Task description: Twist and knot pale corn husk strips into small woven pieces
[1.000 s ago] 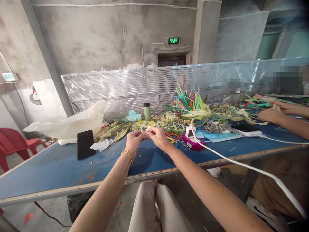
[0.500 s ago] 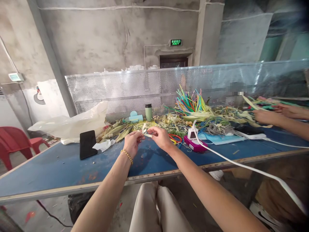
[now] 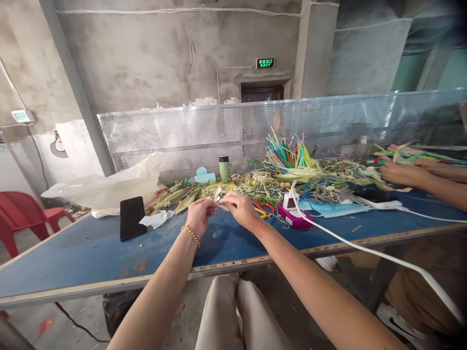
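Observation:
My left hand (image 3: 200,216) is closed in a pinch on a pale corn husk strip (image 3: 217,194) above the blue table. Close on its right, my right hand (image 3: 241,208) pinches the same strip with thumb and fingertips. One pale end pokes up between the two hands; the rest is mostly hidden by my fingers. Just behind my hands lies a pile of husks and shredded strips (image 3: 260,182), and whole dry husks (image 3: 178,197) lie to the left of it.
A black phone (image 3: 132,218) and crumpled white paper (image 3: 157,219) lie left on the table (image 3: 91,257). A green bottle (image 3: 224,169) and colourful pipe cleaners (image 3: 288,153) stand behind. Right are a magenta box (image 3: 295,217), a white cable (image 3: 339,238) and another person's hands (image 3: 404,174).
My right hand has shifted slightly left, and its fingers have closed in over the husk strip beside my left hand. At the right, the other person's long husk strip has been lowered.

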Motion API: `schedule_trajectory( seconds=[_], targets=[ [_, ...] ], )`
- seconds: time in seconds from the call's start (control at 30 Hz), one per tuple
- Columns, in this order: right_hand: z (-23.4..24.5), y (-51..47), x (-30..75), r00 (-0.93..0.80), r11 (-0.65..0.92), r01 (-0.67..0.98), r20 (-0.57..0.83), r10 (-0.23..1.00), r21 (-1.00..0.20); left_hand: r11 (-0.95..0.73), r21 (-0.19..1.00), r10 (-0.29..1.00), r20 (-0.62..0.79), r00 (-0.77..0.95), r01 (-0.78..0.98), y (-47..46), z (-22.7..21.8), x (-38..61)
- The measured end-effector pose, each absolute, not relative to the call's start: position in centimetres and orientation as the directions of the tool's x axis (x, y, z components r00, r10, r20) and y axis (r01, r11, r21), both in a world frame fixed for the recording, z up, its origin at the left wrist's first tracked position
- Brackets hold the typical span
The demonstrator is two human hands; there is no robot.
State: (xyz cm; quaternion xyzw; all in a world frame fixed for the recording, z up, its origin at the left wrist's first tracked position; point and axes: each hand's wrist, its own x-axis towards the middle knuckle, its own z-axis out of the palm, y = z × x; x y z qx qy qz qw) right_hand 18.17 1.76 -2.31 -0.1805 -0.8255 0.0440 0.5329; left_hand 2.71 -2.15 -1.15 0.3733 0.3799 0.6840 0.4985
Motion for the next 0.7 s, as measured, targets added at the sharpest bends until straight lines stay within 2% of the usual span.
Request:
schedule_trajectory(
  seconds=[0.23,0.4,0.5,0.6,0.7],
  targets=[
    [-2.2,1.7,18.6,-0.433,0.944,0.270,0.852,0.293,-0.187,-0.194,0.903,0.971,0.122,-0.204,-0.383,-1.9,-1.3,2.4],
    [-1.6,0.8,18.4,-0.378,0.927,0.374,0.908,0.179,-0.027,-0.255,0.951,0.951,0.213,-0.226,-0.176,-2.3,-1.5,2.8],
    [-1.3,0.3,18.2,-0.424,0.911,0.411,0.893,0.151,0.041,-0.284,0.953,0.938,0.254,-0.236,-0.102,-2.6,-1.4,3.1],
    [-1.4,0.4,18.0,-0.472,0.904,0.424,0.866,0.162,0.062,-0.320,0.943,0.928,0.292,-0.229,-0.093,-2.6,-1.3,3.3],
    [-1.7,0.8,17.8,-0.446,0.889,0.458,0.869,0.216,0.014,-0.382,0.921,0.911,0.360,-0.202,-0.078,-2.5,-1.4,3.3]
  ],
)
